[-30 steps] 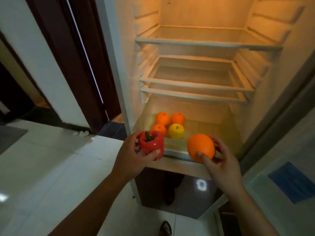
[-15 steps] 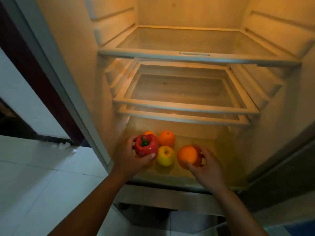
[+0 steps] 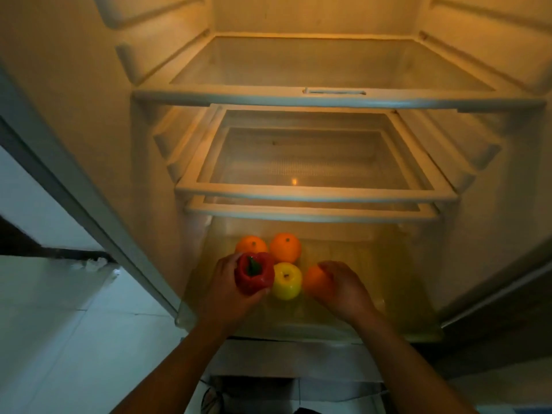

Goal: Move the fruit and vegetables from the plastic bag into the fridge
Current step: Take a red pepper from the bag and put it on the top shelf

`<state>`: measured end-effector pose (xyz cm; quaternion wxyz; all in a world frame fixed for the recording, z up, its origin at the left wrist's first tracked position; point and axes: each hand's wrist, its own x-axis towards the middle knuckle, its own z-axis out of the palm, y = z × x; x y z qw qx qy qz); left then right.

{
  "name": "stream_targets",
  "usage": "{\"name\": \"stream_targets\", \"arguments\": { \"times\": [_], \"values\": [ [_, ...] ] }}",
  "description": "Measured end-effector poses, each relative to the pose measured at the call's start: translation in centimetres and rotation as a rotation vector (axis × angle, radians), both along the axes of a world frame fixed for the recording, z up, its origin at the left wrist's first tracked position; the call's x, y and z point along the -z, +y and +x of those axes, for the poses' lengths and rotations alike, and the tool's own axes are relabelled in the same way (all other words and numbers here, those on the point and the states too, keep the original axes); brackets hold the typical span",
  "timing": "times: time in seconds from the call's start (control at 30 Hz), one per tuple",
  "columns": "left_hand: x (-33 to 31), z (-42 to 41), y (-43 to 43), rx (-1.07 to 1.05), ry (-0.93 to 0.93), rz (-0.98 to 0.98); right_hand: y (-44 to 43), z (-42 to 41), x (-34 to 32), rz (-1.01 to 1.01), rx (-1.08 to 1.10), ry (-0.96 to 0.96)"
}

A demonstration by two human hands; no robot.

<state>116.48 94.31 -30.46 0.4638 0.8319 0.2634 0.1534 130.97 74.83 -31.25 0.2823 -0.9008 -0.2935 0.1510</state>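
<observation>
Inside the lit fridge's clear bottom drawer (image 3: 388, 321), the left hand (image 3: 222, 289) is clamped around a glossy red bell pepper (image 3: 254, 273) and the right hand (image 3: 343, 289) cups a smooth, round orange (image 3: 313, 280) beside a waxy yellow apple (image 3: 286, 280); both look light, firm and likely slippery, best gripped around their widest girth.

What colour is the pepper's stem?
Green, atop the red pepper in the left hand; head view.

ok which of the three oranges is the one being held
The orange at the front right of the drawer, under the right hand. The other two oranges sit untouched at the back, behind the yellow apple.
</observation>
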Motion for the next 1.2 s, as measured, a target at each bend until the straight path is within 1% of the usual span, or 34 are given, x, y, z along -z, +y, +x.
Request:
{"name": "stream_targets", "arguments": {
  "times": [0.13, 0.3, 0.4, 0.63, 0.7, 0.77, 0.87, 0.93, 1.07, 1.2],
  "values": [
    [0.1, 0.1, 0.0, 0.025, -0.009, 0.013, 0.3, 0.3, 0.8, 0.071, -0.002, -0.063],
    [0.0, -0.1, 0.0, 0.028, -0.002, -0.002, 0.2, 0.6, 1.7, -0.058, -0.007, -0.019],
    [0.0, 0.0, 0.1, 0.027, 0.003, 0.01, 0.4, 0.7, 2.0, -0.133, -0.061, -0.01],
    [0.4, 0.3, 0.2, 0.031, 0.035, 0.038, 0.4, 0.8, 2.3, -0.212, -0.098, 0.014],
    [0.5, 0.2, 0.2, 0.024, 0.035, 0.046, 0.2, 0.7, 2.1, -0.195, -0.089, 0.028],
    [0.6, 0.1, 0.2, 0.019, 0.038, 0.036, -0.3, 0.5, 1.7, -0.112, -0.051, 0.022],
    [0.6, 0.0, 0.2, 0.027, 0.032, 0.017, -1.5, 0.0, 0.2, 0.026, 0.013, -0.039],
    [0.7, 0.0, 0.3, 0.029, 0.032, 0.022, -2.3, -0.8, -1.0, 0.065, 0.016, -0.066],
    [0.6, 0.3, 0.4, 0.035, 0.01, 0.024, -4.3, -3.8, -2.5, 0.074, -0.02, -0.12],
    [0.6, 0.3, 0.3, 0.056, 0.024, 0.029, -5.4, -6.5, -2.4, 0.035, -0.035, -0.142]
  ]
}}
